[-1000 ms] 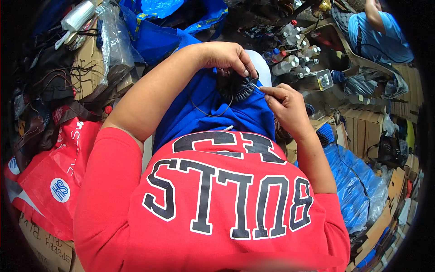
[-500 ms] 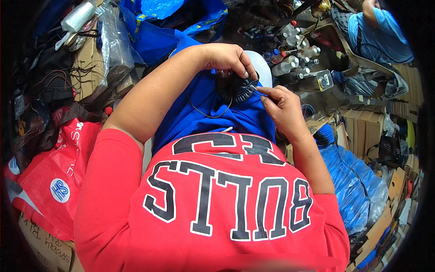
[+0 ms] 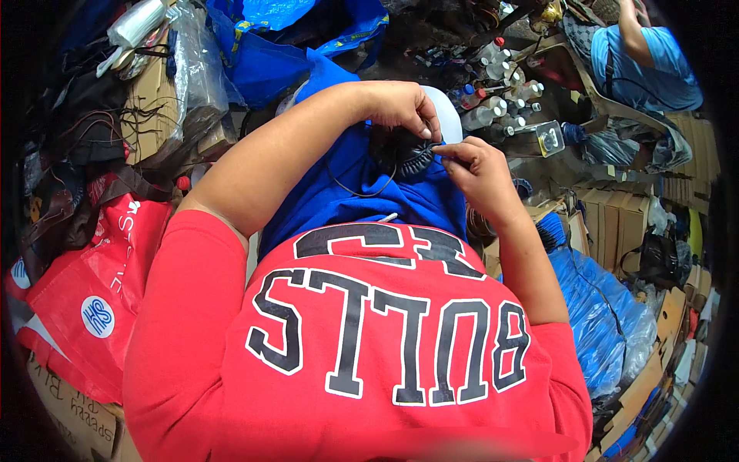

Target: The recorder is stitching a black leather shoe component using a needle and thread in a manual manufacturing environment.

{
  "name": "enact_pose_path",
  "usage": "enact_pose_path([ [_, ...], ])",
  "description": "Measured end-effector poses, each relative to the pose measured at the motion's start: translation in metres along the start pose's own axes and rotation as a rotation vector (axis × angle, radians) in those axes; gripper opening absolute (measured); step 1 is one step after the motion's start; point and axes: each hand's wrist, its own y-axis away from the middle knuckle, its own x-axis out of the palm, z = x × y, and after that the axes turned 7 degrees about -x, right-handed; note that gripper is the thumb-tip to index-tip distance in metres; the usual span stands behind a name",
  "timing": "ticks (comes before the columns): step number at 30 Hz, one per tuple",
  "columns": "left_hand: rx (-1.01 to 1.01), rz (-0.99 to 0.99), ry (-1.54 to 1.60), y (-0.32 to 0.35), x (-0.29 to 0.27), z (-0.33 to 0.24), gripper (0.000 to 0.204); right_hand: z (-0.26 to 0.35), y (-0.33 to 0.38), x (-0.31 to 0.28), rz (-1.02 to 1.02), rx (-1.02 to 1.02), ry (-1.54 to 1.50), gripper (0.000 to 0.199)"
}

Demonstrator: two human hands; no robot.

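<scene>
A black piece with a ridged, pleated edge [image 3: 416, 159], perhaps part of a shoe, rests over my lap on blue cloth [image 3: 308, 202]. My left hand [image 3: 406, 110] reaches over it from the far side, thumb and fingers closed on its upper right edge. At that same edge my right hand [image 3: 479, 171] pinches finger and thumb together; what lies between them is too small to make out. A thin dark cord [image 3: 362, 197] hangs in a loop from the black piece across the cloth. Behind my hands shows a smooth white rounded surface [image 3: 444, 112].
Several bottles [image 3: 500, 104] stand at the far right, near another person in a blue shirt [image 3: 647, 69]. A large blue bag [image 3: 269, 65] lies ahead. To my left are a red bag [image 3: 100, 285] and cardboard [image 3: 150, 104]; blue plastic [image 3: 596, 308] lies right.
My right hand has come closer to the left, its fingertips now at the black piece's edge. A thin blue line seen earlier at its fingertips no longer shows. My left hand has shifted slightly right.
</scene>
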Motion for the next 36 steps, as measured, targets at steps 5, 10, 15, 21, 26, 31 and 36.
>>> enact_pose_path([
  [5,0.155,0.094,0.024,-0.007,-0.001,0.013,0.027,-0.041,-0.001,-0.008,0.193,0.127,-0.369,0.023],
  [10,0.122,0.071,-0.060,-0.012,0.001,0.012,0.028,-0.065,-0.004,-0.003,0.223,0.096,-0.615,0.023],
  [15,0.097,-0.002,-0.072,-0.007,0.004,0.008,0.026,-0.073,-0.009,0.002,0.260,0.091,-0.675,0.023],
  [21,0.091,-0.136,-0.105,0.010,0.006,0.000,0.023,-0.046,-0.002,0.028,-0.111,0.085,-0.534,0.017],
  [26,0.068,-0.556,0.153,0.076,-0.052,0.023,0.029,-0.035,0.004,0.014,-0.138,-0.098,-0.315,0.021],
  [31,-0.606,-1.168,-0.487,0.225,-0.168,0.121,0.029,-0.022,0.008,0.008,-0.035,-0.059,-0.252,0.021],
  [36,-0.496,-1.302,-1.027,0.226,-0.142,0.121,0.029,-0.018,0.017,0.019,-0.110,-0.085,-0.098,0.022],
])
